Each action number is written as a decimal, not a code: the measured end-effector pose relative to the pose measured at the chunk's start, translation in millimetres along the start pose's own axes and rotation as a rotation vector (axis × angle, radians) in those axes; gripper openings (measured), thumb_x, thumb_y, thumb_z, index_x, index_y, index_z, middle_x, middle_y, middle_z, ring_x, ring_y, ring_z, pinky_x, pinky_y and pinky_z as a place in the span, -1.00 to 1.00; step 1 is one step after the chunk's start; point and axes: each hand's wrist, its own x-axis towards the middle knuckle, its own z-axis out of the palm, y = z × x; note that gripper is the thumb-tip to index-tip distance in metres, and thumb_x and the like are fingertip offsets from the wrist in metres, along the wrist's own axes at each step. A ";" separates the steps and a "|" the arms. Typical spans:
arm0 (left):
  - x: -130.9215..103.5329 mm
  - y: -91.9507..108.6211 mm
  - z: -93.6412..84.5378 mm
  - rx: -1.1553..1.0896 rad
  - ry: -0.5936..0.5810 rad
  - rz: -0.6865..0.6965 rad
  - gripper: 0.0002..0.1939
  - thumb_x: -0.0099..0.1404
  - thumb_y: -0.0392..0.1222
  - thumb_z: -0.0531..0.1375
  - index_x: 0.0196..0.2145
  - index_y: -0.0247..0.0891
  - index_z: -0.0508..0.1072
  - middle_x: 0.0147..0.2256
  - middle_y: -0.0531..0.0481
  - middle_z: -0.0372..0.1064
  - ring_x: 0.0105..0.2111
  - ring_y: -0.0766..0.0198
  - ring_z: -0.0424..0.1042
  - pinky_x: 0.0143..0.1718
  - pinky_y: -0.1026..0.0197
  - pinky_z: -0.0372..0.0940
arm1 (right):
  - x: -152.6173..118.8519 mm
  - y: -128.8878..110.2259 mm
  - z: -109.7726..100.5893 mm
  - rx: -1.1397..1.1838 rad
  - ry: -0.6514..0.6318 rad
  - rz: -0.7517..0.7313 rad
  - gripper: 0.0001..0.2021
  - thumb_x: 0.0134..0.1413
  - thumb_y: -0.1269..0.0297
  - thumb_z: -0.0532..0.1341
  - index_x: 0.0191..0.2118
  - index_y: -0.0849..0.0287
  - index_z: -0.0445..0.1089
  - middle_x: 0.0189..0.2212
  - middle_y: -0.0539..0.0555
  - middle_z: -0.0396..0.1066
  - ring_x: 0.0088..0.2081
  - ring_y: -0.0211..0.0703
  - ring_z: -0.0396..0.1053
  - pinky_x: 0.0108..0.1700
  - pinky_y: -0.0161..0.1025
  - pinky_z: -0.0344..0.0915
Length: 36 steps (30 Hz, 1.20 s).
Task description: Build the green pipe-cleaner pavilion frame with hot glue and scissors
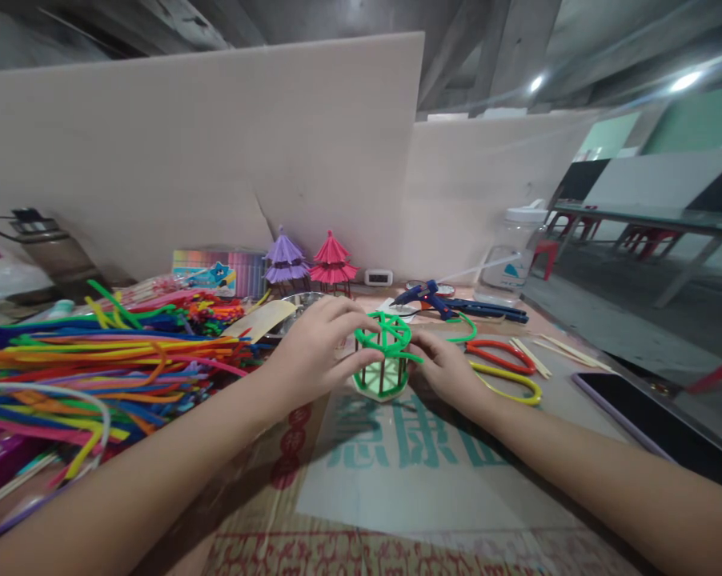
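Observation:
A small cage-like frame [382,376] stands upright on the table, with green pipe cleaner around its top and base and dark thin posts between. My left hand [318,340] pinches its top rim from the left, thumb in front and fingers behind. From the right, my right hand [442,364] has its fingertips on the upper side, by a green pipe-cleaner end that sticks out. The right fingertips are partly hidden by the frame. Just beyond the right hand lie red-and-yellow-handled scissors [505,376] and a blue glue gun [424,296].
Many coloured pipe cleaners [126,360] are heaped on the left. Behind stand a purple pagoda model [286,260], a red one [330,260], a marker set [220,272] and a clear jug [508,252]. A phone [655,416] and thin wooden sticks [568,352] lie on the right.

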 end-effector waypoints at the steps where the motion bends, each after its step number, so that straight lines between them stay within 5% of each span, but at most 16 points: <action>1: -1.4 -2.2 3.8 0.014 0.004 0.046 -0.77 0.33 -0.05 0.24 -0.13 -0.22 0.48 -0.14 -0.08 0.44 -0.12 0.15 0.36 -0.07 0.10 0.24 | -0.1 0.2 0.1 0.004 0.001 -0.003 -0.78 0.22 0.21 0.08 -0.18 0.11 0.45 -0.24 0.05 0.54 -0.19 -0.07 0.45 -0.12 -0.17 0.31; 8: -9.8 -9.7 20.6 0.080 -0.032 0.103 -0.74 0.30 -0.13 0.27 -0.05 -0.16 0.47 -0.04 -0.09 0.43 0.01 0.09 0.34 0.07 -0.03 0.25 | 0.4 2.2 -0.4 -0.019 -0.016 -0.034 -0.77 0.23 0.25 0.08 -0.15 0.12 0.46 -0.19 0.06 0.55 -0.14 -0.07 0.45 -0.06 -0.16 0.30; 17: -8.4 -8.1 23.1 0.067 0.020 0.112 -0.88 0.35 -0.19 0.22 -0.17 -0.22 0.48 -0.11 -0.12 0.45 -0.05 0.12 0.39 0.01 0.00 0.32 | 0.2 2.9 0.7 0.019 -0.026 -0.031 -0.81 0.23 0.26 0.09 -0.14 0.10 0.42 -0.15 0.07 0.53 -0.08 -0.06 0.44 -0.01 -0.11 0.31; 23: -7.7 -6.5 21.8 0.078 0.012 0.111 -0.93 0.36 -0.25 0.18 -0.22 -0.24 0.47 -0.18 -0.09 0.47 -0.11 0.16 0.41 -0.02 0.04 0.32 | -4.0 1.5 -3.3 0.248 0.071 -0.079 -0.74 0.19 0.29 0.09 0.00 0.08 0.26 -0.19 0.05 0.42 -0.28 -0.17 0.42 -0.22 -0.18 0.38; 26: -7.8 -6.5 20.7 0.078 -0.006 0.097 -0.91 0.38 -0.27 0.15 -0.22 -0.23 0.47 -0.20 -0.07 0.48 -0.13 0.17 0.42 -0.04 0.05 0.32 | -4.3 -2.8 -9.7 0.255 0.168 -0.135 -0.83 0.29 0.18 0.04 -0.16 0.11 0.31 -0.36 0.00 0.35 -0.36 -0.20 0.35 -0.26 -0.22 0.33; 29: -9.0 -8.0 20.5 0.058 -0.009 0.074 -0.88 0.38 -0.24 0.15 -0.15 -0.20 0.47 -0.13 -0.09 0.47 -0.06 0.14 0.42 0.02 0.01 0.31 | -3.1 -5.8 -11.7 0.089 0.138 -0.096 -0.71 0.27 0.10 0.10 -0.42 0.13 0.32 -0.54 -0.05 0.26 -0.45 -0.23 0.26 -0.35 -0.26 0.21; 31: -10.7 -10.4 22.7 0.020 -0.014 -0.006 -0.63 0.32 -0.11 0.23 0.07 -0.18 0.38 0.08 -0.18 0.37 0.11 0.04 0.34 0.14 -0.09 0.25 | -2.2 -5.7 -10.3 0.013 0.132 -0.049 -0.66 0.26 0.07 0.12 -0.49 0.13 0.27 -0.59 -0.06 0.23 -0.50 -0.24 0.21 -0.40 -0.26 0.14; 34: -16.0 -16.8 32.3 -0.125 -0.076 -0.255 0.03 0.10 0.11 0.39 0.36 -0.20 -0.03 0.32 -0.34 0.03 0.30 -0.14 0.10 0.27 -0.21 0.10 | -0.2 -1.2 -8.3 0.026 0.167 -0.013 -0.57 0.32 0.02 0.03 -0.55 0.12 0.19 -0.63 -0.07 0.19 -0.51 -0.25 0.18 -0.39 -0.26 0.11; 36: -21.3 -21.4 42.0 -0.292 -0.161 -0.408 0.15 0.05 0.10 0.42 0.39 -0.20 -0.15 0.33 -0.36 -0.01 0.32 -0.17 0.07 0.29 -0.22 0.08 | 3.2 4.3 -8.8 0.071 0.196 0.015 -0.52 0.33 -0.02 -0.01 -0.58 0.11 0.16 -0.64 -0.07 0.17 -0.52 -0.25 0.16 -0.39 -0.25 0.12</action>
